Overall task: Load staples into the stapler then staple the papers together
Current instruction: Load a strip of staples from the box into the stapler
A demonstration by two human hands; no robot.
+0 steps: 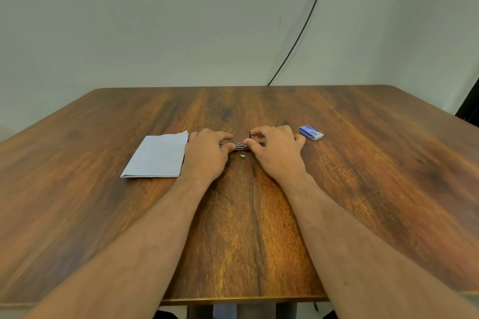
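Note:
A small metal stapler lies on the wooden table between my two hands, mostly hidden by my fingers. My left hand grips its left end. My right hand rests on its right end and pinches a small strip of staples between thumb and forefinger just above it. A loose bit of staples lies on the table in front of the stapler. A stack of white papers lies flat, touching the left side of my left hand.
A small blue and white staple box sits to the right of my right hand. A black cable runs down the wall behind the table. The table's near edge is close to my body.

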